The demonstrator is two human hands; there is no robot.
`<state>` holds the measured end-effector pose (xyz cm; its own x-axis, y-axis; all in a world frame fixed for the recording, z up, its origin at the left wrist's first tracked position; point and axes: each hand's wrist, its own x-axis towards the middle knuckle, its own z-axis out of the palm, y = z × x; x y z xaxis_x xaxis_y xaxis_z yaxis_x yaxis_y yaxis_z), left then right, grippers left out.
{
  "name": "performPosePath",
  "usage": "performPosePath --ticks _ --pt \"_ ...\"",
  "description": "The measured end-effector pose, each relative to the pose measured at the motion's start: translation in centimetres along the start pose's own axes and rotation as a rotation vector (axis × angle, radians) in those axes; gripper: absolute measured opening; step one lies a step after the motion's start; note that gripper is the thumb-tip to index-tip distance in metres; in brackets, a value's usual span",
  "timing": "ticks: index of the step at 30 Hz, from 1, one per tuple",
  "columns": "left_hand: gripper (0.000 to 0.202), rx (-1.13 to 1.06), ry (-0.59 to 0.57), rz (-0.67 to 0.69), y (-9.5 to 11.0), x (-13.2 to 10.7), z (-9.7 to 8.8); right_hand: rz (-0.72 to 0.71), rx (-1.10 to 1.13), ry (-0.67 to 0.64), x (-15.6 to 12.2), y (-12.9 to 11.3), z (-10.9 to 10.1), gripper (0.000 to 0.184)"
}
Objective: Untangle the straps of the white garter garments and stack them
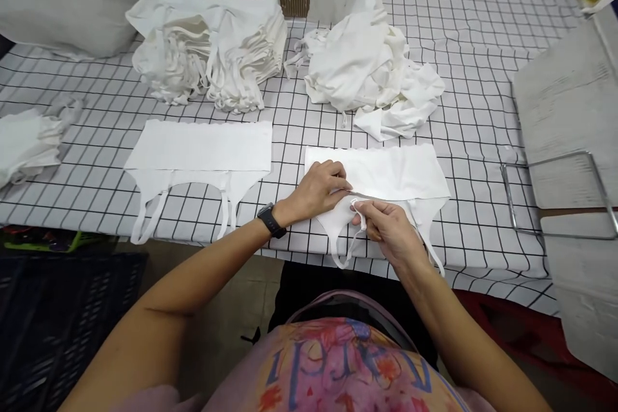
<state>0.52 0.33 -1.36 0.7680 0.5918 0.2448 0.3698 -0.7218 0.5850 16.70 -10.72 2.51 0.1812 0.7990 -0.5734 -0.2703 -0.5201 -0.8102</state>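
The right garment [396, 170] lies flat at the table's [290, 141] front edge, straps reaching that edge, with bare checked cloth left and right of it. The left hand [318, 190] rests on it, fingertips together at the seam, though I cannot tell whether they pinch it; the right hand [389, 225] pinches one strap [354, 202]. Two garments lie flat, the left garment [203, 147] included, below one stack [212, 45] and one heap [362, 64].

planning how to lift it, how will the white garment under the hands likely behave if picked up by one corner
The white garment would probably droop and fold, since its cloth looks thin. It is likely light for its size, as it lies flat with little thickness. Its narrow straps would probably dangle, as they curve loosely.
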Motion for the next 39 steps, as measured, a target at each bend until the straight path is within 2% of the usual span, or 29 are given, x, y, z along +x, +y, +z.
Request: performPosePath --ticks 12,20,23,26,29,32,36,38,39 --pt "0.018 -0.051 -0.054 0.001 0.1 0.5 -0.4 0.025 -0.059 0.057 1.6 -0.9 0.5 0.025" --pt "0.021 -0.093 -0.127 -0.034 0.8 0.0 -1.6 0.035 0.050 0.136 0.2 -1.1 0.0 0.024" --pt "0.024 -0.222 -0.030 -0.053 2.2 -0.6 -2.4 0.020 0.099 0.150 -1.0 -1.2 -0.3 0.024" --pt "0.018 -0.477 0.075 -0.169 4.2 -1.5 -2.8 -0.032 0.124 0.145 -2.2 -1.3 -0.5 0.023" --pt "0.015 -0.764 0.030 -0.314 6.2 -2.4 -2.3 -0.070 0.114 0.133 -3.3 -1.3 -0.8 0.023" --pt "0.023 -0.964 -0.041 -0.396 8.1 -3.3 -1.4 -0.083 0.125 0.151 -4.4 -1.3 -1.0 0.024" --pt "0.017 -0.969 -0.070 -0.489 10.6 -5.0 -0.1 -0.069 0.139 0.141 -5.8 -0.6 -1.5 0.026" --pt "0.020 -0.877 -0.069 -0.455 11.5 -6.0 0.3 -0.045 0.134 0.118 -6.2 0.0 -1.9 0.027" --pt "0.021 -0.810 -0.062 -0.391 11.7 -6.4 0.4 -0.025 0.135 0.111 -6.3 0.4 -2.1 0.029"
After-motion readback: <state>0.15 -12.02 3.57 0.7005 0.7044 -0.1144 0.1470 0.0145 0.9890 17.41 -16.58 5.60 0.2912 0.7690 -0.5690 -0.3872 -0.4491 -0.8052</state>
